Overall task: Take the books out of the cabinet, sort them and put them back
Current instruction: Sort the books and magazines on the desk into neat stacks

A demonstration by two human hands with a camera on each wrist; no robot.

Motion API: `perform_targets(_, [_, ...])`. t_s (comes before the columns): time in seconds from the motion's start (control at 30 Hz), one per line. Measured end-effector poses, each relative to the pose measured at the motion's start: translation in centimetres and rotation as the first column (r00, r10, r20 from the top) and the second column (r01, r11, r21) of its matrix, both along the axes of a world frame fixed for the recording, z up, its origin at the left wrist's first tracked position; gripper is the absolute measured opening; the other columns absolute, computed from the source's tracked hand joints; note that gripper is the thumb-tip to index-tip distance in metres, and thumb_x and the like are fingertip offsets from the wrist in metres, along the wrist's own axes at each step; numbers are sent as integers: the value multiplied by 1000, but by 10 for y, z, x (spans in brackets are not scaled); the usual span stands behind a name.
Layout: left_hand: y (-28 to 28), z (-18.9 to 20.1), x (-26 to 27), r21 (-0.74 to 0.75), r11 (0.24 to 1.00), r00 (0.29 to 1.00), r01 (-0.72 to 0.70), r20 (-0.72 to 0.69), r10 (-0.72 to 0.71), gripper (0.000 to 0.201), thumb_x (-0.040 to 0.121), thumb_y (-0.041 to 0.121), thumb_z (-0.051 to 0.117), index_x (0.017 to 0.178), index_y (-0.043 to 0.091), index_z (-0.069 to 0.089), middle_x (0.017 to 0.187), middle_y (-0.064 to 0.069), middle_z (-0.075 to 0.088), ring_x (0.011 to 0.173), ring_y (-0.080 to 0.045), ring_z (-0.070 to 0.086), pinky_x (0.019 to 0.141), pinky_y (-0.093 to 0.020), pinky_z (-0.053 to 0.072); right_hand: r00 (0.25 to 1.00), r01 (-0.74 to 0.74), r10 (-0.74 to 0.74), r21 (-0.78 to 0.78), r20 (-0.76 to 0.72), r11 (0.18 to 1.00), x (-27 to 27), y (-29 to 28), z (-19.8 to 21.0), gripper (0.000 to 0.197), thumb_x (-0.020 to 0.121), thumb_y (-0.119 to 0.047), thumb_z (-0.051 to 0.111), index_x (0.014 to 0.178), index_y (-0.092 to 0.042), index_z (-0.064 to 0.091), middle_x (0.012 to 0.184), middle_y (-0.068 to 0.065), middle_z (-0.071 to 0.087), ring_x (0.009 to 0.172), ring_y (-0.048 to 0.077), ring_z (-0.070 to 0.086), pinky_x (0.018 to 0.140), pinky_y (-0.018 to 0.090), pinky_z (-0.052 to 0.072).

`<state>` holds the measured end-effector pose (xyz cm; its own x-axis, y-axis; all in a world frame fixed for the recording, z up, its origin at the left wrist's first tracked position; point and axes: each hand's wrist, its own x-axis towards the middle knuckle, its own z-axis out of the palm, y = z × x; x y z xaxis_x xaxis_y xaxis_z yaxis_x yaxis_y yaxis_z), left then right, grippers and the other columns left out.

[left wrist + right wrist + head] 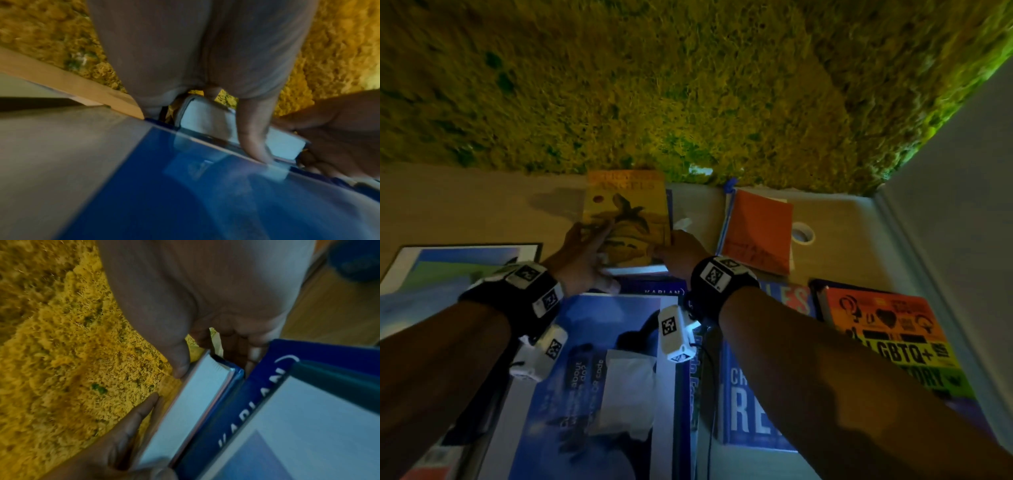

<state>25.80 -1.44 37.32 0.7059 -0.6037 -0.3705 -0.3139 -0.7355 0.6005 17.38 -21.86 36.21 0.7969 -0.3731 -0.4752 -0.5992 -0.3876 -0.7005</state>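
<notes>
The yellow book (627,219) is held at its near edge by both hands, far across the table (482,205), resting on a blue book (654,291). The left hand (582,253) clamps its left corner, the right hand (681,251) its right corner. It should be lifted level, so that its pages stay closed, and carried clear of the orange book (756,229) just to the right.

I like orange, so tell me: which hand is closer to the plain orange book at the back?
Right. The right hand grips the yellow book on the side facing the orange book, with only a narrow gap. The left hand holds the yellow book's far side.
</notes>
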Motion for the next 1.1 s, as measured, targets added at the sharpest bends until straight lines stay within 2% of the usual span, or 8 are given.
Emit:
perform_targets(0.23, [-21,7,15,132,988,990,-79,127,62,108,75,24,85,153,49,14,161,-2,-24,141,-48,29,99,-49,50,979,146,-193,436,65,888,-57,-18,63,37,104,-25,56,132,-1,58,108,26,63,90,28,63,85,35,50])
perform_targets(0.4, [-60,29,-72,35,992,789,123,603,-119,71,82,37,73,146,33,40,158,-15,22,143,-41,26,109,-55,36,960,195,-242,281,139,939,-133,-68,92,9,106,-19,52,100,-22,58,106,7,66,94,25,61,92,43,48])
perform_targets(0.57, [-110,41,-180,20,941,917,339,216,-335,69,94,46,58,152,21,29,122,-6,60,103,-25,64,81,-42,56,984,142,-122,-157,131,977,-200,-106,80,23,98,-16,51,85,1,60,93,26,60,79,40,55,66,35,39])
perform_targets(0.7, [-116,36,-203,-18,948,948,318,-25,-318,57,95,50,55,143,30,32,105,5,61,75,-17,63,60,-35,53,980,120,-103,-95,168,988,-238,-102,63,6,95,-14,56,98,-15,62,75,-4,56,59,15,50,56,37,41])
perform_targets(0.83, [-121,36,-211,-168,979,941,113,-299,-160,28,92,36,67,117,30,57,114,1,67,101,-25,65,87,-46,55,974,186,-190,37,124,982,-244,-73,29,79,84,-42,79,151,-24,42,149,5,48,132,27,53,107,35,46])
perform_targets(0.93, [-119,36,-215,-228,954,860,-196,-507,55,21,87,22,73,106,25,65,109,-3,72,97,-25,69,86,-47,57,966,231,-225,-31,130,972,-244,-83,-20,59,64,-75,70,114,-50,54,136,-4,49,124,31,55,96,47,50])
perform_targets(1.0, [-116,38,-219,-274,907,793,-321,-600,100,30,87,17,73,115,21,65,112,-4,72,97,-25,69,80,-42,57,947,287,-273,-66,168,956,-240,-85,-23,27,68,-61,66,85,-45,51,115,-2,47,105,33,59,82,42,49])
perform_targets(1.1, [-115,41,-222,-387,871,783,-304,-621,-3,59,84,13,76,134,31,49,119,7,66,104,-17,65,87,-37,53,906,331,-307,-37,293,943,-241,-64,25,26,76,-43,68,93,-25,60,107,7,56,101,21,55,89,33,48])
